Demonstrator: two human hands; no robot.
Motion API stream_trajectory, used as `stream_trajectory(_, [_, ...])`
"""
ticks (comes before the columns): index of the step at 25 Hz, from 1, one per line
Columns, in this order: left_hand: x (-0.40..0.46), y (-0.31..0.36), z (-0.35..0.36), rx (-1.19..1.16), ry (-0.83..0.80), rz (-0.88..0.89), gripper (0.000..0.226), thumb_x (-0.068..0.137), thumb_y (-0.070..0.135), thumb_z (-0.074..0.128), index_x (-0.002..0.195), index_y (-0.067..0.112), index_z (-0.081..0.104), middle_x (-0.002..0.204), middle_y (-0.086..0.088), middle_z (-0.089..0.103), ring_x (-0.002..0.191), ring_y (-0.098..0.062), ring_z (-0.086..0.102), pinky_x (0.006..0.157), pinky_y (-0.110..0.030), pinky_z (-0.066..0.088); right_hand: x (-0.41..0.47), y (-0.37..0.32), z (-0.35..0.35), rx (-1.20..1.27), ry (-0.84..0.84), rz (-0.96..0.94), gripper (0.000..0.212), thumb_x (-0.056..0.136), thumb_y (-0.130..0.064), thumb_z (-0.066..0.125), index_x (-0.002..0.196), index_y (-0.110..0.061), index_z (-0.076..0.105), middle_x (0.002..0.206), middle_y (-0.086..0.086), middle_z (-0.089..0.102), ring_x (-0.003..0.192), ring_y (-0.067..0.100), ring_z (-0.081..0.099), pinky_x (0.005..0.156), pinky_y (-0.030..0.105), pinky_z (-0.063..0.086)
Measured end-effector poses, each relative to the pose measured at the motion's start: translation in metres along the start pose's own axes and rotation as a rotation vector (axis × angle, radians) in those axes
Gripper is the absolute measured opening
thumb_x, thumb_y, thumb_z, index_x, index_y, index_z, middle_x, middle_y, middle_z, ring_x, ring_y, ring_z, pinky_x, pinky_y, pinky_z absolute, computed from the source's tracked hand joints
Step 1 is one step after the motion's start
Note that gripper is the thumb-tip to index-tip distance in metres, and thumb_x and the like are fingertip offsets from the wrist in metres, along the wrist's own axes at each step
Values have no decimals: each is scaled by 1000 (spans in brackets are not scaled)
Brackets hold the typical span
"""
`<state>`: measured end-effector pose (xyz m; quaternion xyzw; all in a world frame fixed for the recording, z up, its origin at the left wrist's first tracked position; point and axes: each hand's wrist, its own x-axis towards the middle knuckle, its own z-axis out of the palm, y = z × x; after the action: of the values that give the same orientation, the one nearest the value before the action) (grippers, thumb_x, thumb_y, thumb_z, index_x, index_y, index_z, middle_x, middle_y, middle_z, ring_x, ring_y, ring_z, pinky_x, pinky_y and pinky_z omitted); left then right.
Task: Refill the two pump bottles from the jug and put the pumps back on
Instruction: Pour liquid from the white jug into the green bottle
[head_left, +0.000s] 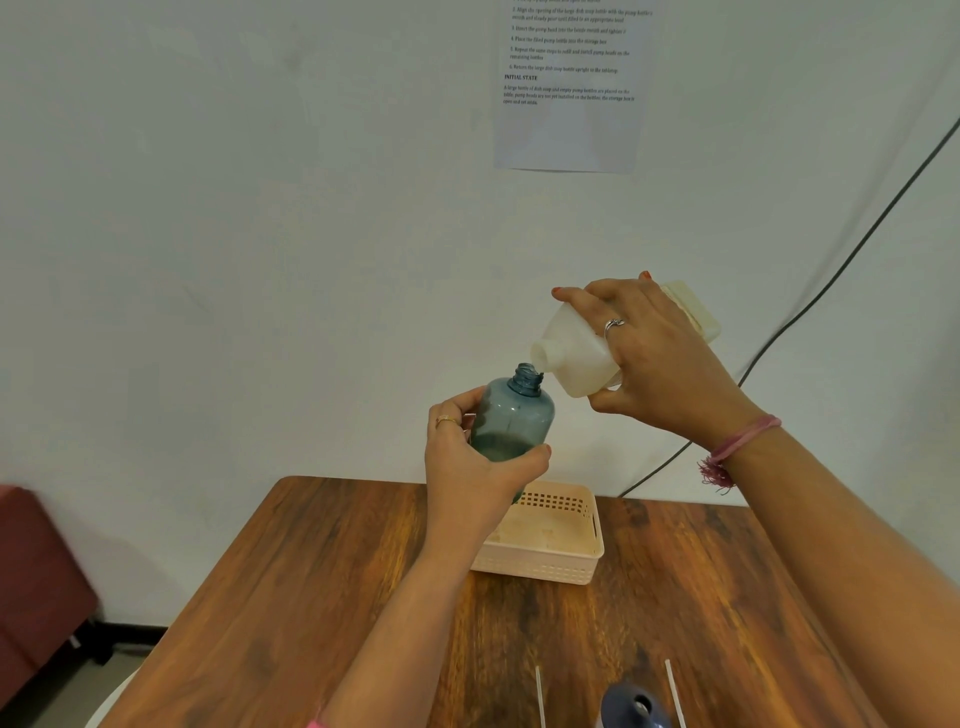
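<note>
Nearest, a dark pump head (631, 707) and two dip tubes lie on the desk (311, 597); neither pump fitted. Beyond sits a basket (571, 551). Left hand (467, 467) curls round the blue bottle (514, 415), partly filled; right hand (660, 358) clasps the tilted jug (571, 353), spout just beside its mouth. Second bottle unseen. Open air around; desk edges well off.

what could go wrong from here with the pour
Three risks, judged from this moment:
1. The jug spout sits beside the blue bottle neck rather than squarely over it, so liquid may run down the outside.
2. Both are held in the air above the basket and table by the left hand and right hand, so a wobble could spill.
3. The narrow neck could overflow on a fast tilt.
</note>
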<state>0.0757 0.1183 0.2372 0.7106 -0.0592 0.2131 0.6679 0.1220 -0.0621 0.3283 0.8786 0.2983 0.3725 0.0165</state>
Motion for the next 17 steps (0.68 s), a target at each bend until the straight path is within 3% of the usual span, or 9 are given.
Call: stream_trajectory(17, [-1, 0, -2, -12, 1, -9, 76, 59, 14, 88, 118, 28, 44, 118, 7, 49, 99, -1, 53, 64, -3, 47, 2, -2, 0, -18, 1, -13, 99, 54, -21, 86, 141, -16, 37, 123, 16, 51, 115, 35, 49, 110, 51, 21])
